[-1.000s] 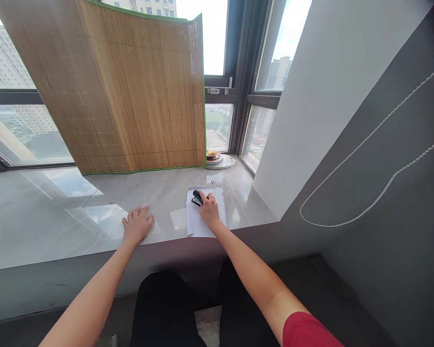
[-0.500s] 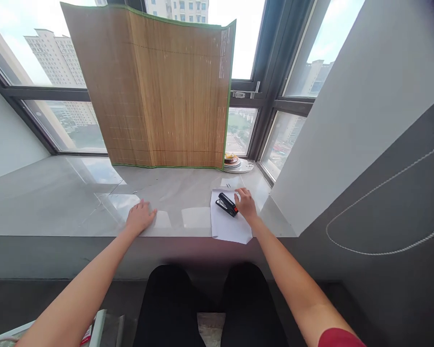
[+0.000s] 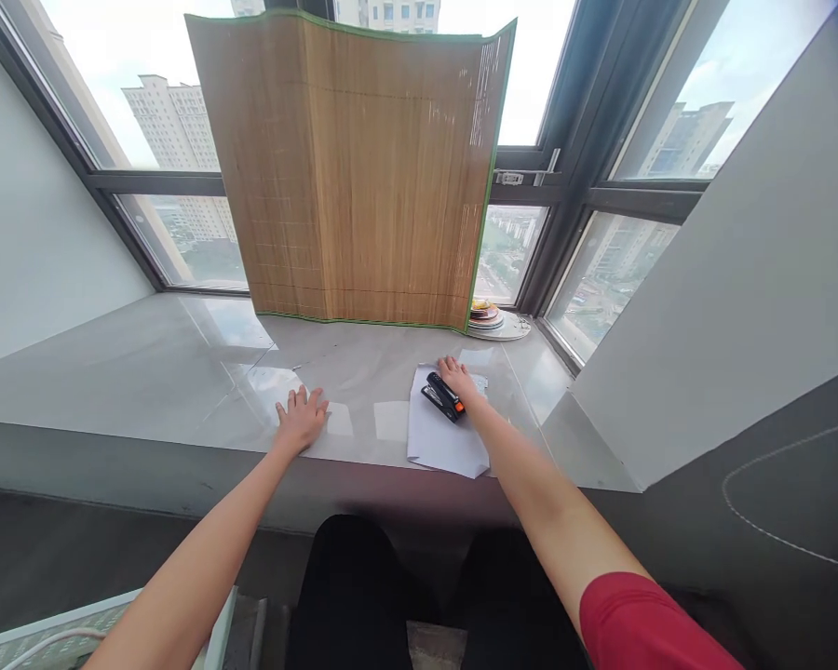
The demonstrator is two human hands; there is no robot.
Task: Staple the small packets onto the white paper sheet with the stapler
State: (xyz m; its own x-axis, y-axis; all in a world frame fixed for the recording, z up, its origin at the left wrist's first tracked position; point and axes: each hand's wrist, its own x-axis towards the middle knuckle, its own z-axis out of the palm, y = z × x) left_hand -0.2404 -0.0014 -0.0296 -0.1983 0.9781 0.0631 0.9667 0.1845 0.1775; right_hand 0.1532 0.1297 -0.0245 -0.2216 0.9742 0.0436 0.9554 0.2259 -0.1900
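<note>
1 black stapler (image 3: 443, 397) with an orange-red end lies flat on 1 white sheet of paper (image 3: 444, 441), which sits at the front edge of the grey stone window ledge (image 3: 146, 372), right of centre, its near corner overhanging that edge slightly. The right hand (image 3: 459, 379) rests palm-down on the sheet just beyond and right of the stapler, fingers loosely spread, touching or all but touching the tool's orange end; contact cannot be confirmed. It grips nothing. The left hand (image 3: 300, 419) lies flat and open on the bare ledge near the front edge, well apart from the paper, holding nothing.

Judgement: for a secure pick-up of the stapler, the fingers should wrap its body from above along its length, while the paper is kept pinned so it does not slide off the edge.

At the rear of the ledge, 1 bamboo mat (image 3: 363, 167) with green trim stands upright against the window. At the rear right corner sits 1 stack of plates (image 3: 494, 320); the number of plates cannot be read.
</note>
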